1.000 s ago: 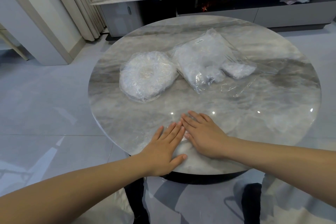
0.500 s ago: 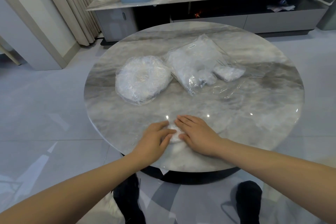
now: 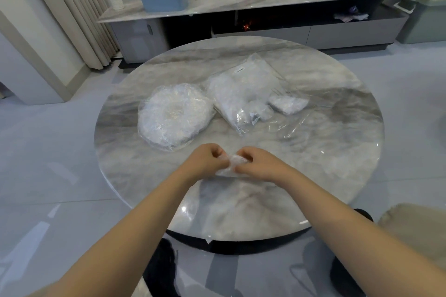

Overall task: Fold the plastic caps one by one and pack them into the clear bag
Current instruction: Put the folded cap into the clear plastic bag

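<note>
— Both hands curled shut, is that right?

— Yes. My left hand (image 3: 205,159) and my right hand (image 3: 259,164) are each closed around the same plastic cap (image 3: 233,164), fingers tucked in, knuckles up, pinching the crumpled film between them. The two hands sit just beside each other, with only the bunched cap showing in the gap.

— Where is the cap, and how does it lie?

— At the near middle of the round marble table (image 3: 325,176), its lower edge touching the tabletop. It is gathered into a low band whose long axis runs left to right, from one hand to the other.

— And the rest of the caps?

— A round stack of caps (image 3: 173,116) lies farther back on the left, wrapped in film. To its right sits a filled packet of caps (image 3: 241,94), and the clear bag (image 3: 296,116) spreads flat beside that, with one small folded cap (image 3: 287,103) inside it near the back.

— What differs from a second ago?

— Then my palms lay flat and open on the table, pressing the cap down, fingertips meeting. Half a second ago my fingers began to curl. Now both hands are fists on the film, and the cap is bunched up rather than spread flat.
</note>
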Available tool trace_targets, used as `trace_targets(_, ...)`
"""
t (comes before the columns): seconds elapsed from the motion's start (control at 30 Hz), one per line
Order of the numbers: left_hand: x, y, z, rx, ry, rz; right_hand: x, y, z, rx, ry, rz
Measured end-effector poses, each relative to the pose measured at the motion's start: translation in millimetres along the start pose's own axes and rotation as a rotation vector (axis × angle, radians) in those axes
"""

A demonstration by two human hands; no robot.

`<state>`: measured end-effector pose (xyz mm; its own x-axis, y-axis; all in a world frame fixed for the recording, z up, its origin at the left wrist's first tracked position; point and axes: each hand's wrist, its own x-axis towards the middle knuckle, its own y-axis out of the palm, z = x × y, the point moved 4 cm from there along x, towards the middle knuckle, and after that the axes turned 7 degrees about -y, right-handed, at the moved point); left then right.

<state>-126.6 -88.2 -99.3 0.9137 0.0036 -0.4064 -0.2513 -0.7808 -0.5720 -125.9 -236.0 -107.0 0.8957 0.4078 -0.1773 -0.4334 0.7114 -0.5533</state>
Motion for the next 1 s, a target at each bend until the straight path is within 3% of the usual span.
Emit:
trace_targets(0.1,6.5,7.1,-18.0,-0.132,0.021,0.001,3.7,-19.8,-3.3,0.162,-0.006,-0.143)
trace_targets(0.3,14.8,15.3,-53.6,-0.374,0.063,-0.095,9.7,-61.0,-9.2,0.206,0.006,-0.464)
trace_targets(0.43,26.4,16.2,-76.3,-0.19,0.227,-0.35,13.7,-97.7,-21.4,0.244,0.072,-0.708)
trace_targets(0.5,33.2,26.9,-81.5,-0.016,0.282,-0.412,19.9,-105.7,-29.5,0.182,0.139,-0.684)
trace_targets(0.7,47.9,60.0,-87.6,0.337,0.222,-0.353,46.0,-113.5,-55.2,0.119,0.317,-0.599)
trace_targets(0.83,52.8,70.1,-85.5,0.418,0.233,-0.338,66.4,-108.5,-62.3,0.145,0.317,-0.583)
trace_targets(1.0,50.1,70.1,-87.3,0.258,0.308,-0.396,91.0,-98.1,-59.4,0.376,0.137,-0.711)
